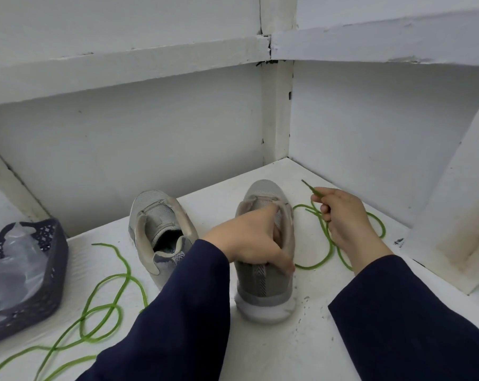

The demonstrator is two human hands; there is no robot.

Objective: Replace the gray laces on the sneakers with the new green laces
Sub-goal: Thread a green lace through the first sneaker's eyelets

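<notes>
Two gray sneakers stand on a white shelf, toes pointing away, neither showing a lace. My left hand (253,237) grips the right sneaker (266,279) at its collar, fingers inside the opening. My right hand (340,215) pinches the tip end of a green lace (319,259), whose loops lie on the shelf to the right of that sneaker. The left sneaker (161,229) stands free beside it. A second green lace (106,309) lies in loops at the front left.
A dark perforated basket (40,292) holding clear plastic sits at the left edge. White walls close the shelf (274,347) behind and to the right, with another shelf board overhead.
</notes>
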